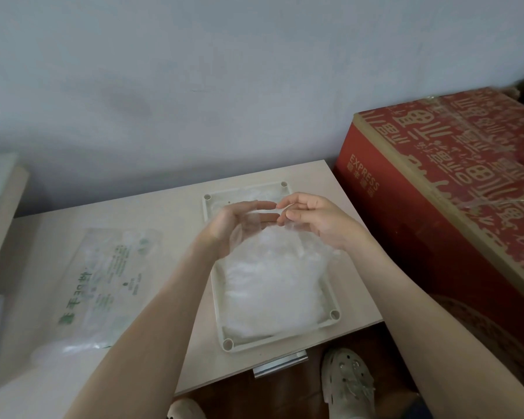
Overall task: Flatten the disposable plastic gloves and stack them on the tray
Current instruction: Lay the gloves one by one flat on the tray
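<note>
Our tray (218, 300) sits near the table's (167, 213) 3 o'clock edge, its near end almost at the 6 o'clock edge. A red box (436, 225) walls off that side, so free room is only toward 9, before the bag (109, 276). The tray's long axis runs roughly 11 to 5, and so does the glove stack (270, 294) in it. Above its far end, our right hand (315, 222) pinches a clear glove (294, 226) with curled fingers. Left hand (239, 226): fingers nearly straight, thumb close, grip unclear. The box reads "EXPRESS"; the bag's green print is unreadable.

Red box (430, 189) walls table's (170, 225) right; glove packet (103, 282) lies left.
</note>
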